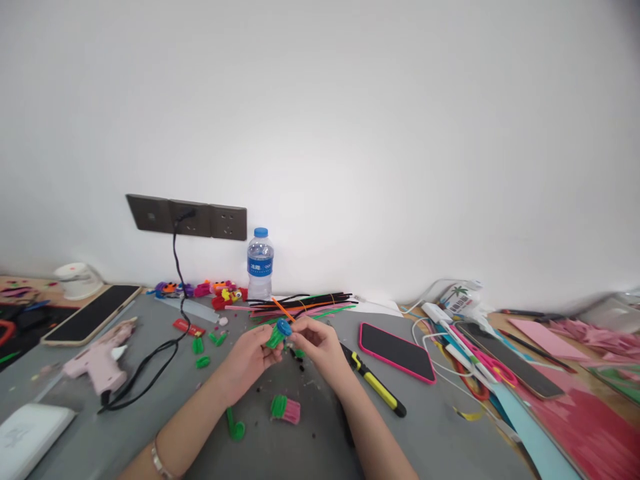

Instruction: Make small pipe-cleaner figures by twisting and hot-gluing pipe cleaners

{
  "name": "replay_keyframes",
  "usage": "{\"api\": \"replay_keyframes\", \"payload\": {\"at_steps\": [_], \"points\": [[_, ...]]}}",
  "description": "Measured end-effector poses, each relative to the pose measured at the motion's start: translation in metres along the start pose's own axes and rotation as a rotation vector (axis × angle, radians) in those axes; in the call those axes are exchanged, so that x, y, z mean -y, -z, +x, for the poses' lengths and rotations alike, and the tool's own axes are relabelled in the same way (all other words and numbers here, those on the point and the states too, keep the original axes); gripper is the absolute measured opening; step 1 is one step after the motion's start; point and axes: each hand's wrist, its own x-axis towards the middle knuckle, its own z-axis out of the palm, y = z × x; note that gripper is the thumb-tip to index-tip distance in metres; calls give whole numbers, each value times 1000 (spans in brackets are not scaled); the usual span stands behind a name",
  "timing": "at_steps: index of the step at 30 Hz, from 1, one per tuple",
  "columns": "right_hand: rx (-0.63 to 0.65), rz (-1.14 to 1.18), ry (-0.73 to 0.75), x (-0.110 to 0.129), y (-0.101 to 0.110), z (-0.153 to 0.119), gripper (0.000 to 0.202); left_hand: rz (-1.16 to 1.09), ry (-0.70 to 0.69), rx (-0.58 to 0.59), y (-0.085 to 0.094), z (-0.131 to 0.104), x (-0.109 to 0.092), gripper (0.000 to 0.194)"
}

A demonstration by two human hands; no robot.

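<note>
My left hand (251, 358) is closed on a small figure of green pipe cleaner (275, 339) topped with a coiled blue disc (284, 327). Close against its right side, my right hand (320, 345) is pinched, with an orange pipe cleaner (283, 310) slanting up and left from its fingertips. Both hands are over the grey mat (280, 453). Below them lies a green and pink pipe-cleaner block (285, 409), with a green curled piece (237, 427) to its left. Short green pieces (199, 345) lie left of my left hand.
A pink glue gun (100, 360) with a black cord lies left. Behind my hands are a bundle of pipe cleaners (320, 303) and a water bottle (260, 265). A yellow-black utility knife (380, 388), a pink-edged phone (397, 352) and pink scissors (493, 367) are right.
</note>
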Motion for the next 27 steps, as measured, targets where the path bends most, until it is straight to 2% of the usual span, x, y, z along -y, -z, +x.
{"api": "replay_keyframes", "payload": {"at_steps": [4, 11, 17, 21, 27], "points": [[83, 21, -24, 3, 2, 0, 23, 1, 61, 85, -1, -3, -4, 23], [167, 61, -39, 4, 6, -2, 29, -38, 121, 118, -2, -4, -3, 23], [217, 32, -53, 1, 8, -3, 37, -7, 92, 74, 3, -2, 2, 22], [256, 49, -36, 5, 6, -4, 34, 79, 46, 55, 5, 0, 3, 26], [253, 12, -15, 9, 5, -4, 36, 156, 31, 48, 7, 1, 4, 31]]}}
